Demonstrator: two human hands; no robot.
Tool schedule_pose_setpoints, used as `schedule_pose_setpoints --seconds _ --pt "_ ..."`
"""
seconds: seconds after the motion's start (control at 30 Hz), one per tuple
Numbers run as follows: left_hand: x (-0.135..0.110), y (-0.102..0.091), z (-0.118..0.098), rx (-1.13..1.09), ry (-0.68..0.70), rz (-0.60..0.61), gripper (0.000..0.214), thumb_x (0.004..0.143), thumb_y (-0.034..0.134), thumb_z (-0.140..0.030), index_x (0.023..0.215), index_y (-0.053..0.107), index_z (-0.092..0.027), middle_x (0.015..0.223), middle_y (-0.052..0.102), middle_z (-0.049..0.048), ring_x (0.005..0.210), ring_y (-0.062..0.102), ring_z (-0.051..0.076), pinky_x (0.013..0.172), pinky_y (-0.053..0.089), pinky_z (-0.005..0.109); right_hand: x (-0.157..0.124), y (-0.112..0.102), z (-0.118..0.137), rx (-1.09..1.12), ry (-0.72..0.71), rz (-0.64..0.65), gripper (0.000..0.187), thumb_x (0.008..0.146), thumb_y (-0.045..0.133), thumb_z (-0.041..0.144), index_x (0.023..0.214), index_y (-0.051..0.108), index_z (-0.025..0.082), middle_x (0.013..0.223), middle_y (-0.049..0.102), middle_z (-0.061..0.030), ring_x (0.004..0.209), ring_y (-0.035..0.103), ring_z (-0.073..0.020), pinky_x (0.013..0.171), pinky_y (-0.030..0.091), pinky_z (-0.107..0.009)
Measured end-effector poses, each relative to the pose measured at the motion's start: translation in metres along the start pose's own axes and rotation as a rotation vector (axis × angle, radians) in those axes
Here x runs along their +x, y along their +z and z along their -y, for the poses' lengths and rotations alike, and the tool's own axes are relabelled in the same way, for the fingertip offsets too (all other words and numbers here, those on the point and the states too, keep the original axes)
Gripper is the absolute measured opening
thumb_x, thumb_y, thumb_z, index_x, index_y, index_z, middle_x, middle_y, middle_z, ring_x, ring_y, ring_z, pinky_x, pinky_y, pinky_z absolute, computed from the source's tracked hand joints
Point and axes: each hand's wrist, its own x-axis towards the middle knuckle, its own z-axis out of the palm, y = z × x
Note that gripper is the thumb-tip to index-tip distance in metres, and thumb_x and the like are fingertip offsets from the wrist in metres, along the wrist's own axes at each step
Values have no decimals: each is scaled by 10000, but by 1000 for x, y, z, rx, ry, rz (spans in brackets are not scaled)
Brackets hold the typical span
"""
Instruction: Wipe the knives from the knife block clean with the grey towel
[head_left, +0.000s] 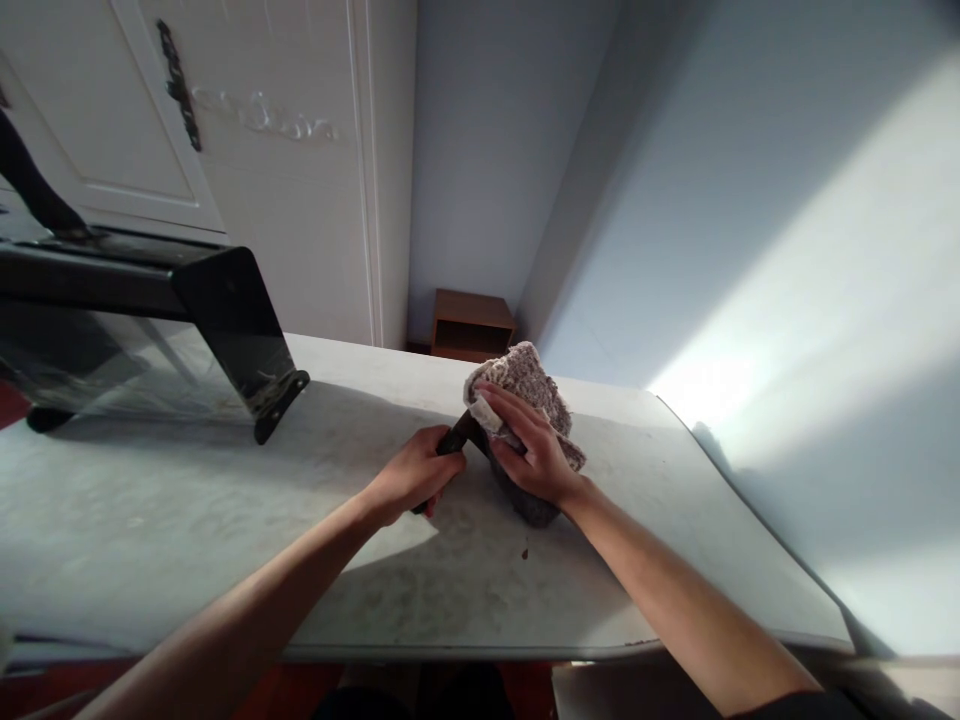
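Note:
My left hand (412,480) is closed round a dark handle (456,438) of some tool whose far end is hidden under a cloth. My right hand (529,445) presses a mottled grey-brown cloth (536,385) down over that hidden end, fingers held together and curled on the fabric. Both hands meet just above a pale marble-like tabletop (187,520), near its middle right. What the tool is cannot be made out.
A black-framed glass appliance (150,330) stands at the table's back left. A white panelled door (285,150) and a small brown wooden shelf (471,325) lie beyond. The table's curved right edge (757,520) meets a sunlit pale floor or wall.

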Motion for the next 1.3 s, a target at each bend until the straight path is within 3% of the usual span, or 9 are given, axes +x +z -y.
schedule_pose_setpoints --seconds 0.13,0.23,0.5,0.73,0.87,1.1,1.2,1.3 --pt "-1 0 -1 48 1 -5 36 644 455 -216 634 479 -191 365 421 -57 290 399 117 280 300 208 5 -5 1 1 -96 223 634 862 505 178 1464 327 261 1488 426 -74 1405 330 -226 1164 226 -510" --pt "-2 1 -3 93 -7 -8 74 654 453 -220 629 508 -179 352 420 -50 288 393 118 280 292 209 5 -5 -1 -80 -95 280 661 842 507 188 1471 314 257 1501 406 -75 1423 290 -233 1169 164 -537" --pt "-2 3 -4 99 -26 -20 45 663 480 -220 697 453 -206 395 396 -78 305 397 109 274 296 192 4 1 -4 -309 83 94 648 785 530 163 1415 418 260 1487 425 -73 1417 298 -264 1166 173 -550" --pt "-1 3 -1 105 -8 1 43 668 476 -229 671 438 -210 407 375 -81 315 375 98 274 317 195 3 -14 -24 -368 324 -37 604 776 497 142 1375 459 206 1485 422 -92 1401 328 -263 1148 275 -500" --pt "-1 2 -3 100 -27 -8 71 663 487 -230 660 419 -210 412 361 -84 319 365 90 278 318 190 0 -22 -42 -341 465 -118 600 746 501 162 1345 479 192 1435 482 -107 1343 416 -281 1108 342 -488" --pt "-1 1 -3 77 -42 4 88 662 513 -231 670 429 -209 419 383 -78 331 362 87 287 321 190 -4 -39 -70 -111 715 -150 514 702 513 248 1207 571 178 1091 690 -87 1012 625 -266 939 465 -437" --pt "-1 1 -2 58 -41 24 95 666 514 -231 658 423 -208 441 401 -73 334 362 82 290 323 191 -6 -51 -77 -3 802 -172 334 668 516 253 968 646 185 806 689 -20 764 623 -211 736 518 -361" --pt "-1 0 -3 51 -35 30 111 675 521 -237 645 418 -208 437 395 -73 323 352 78 284 305 188 -11 -64 -84 80 881 -240 79 620 528 236 658 591 207 548 560 26 536 515 -157 484 448 -286"
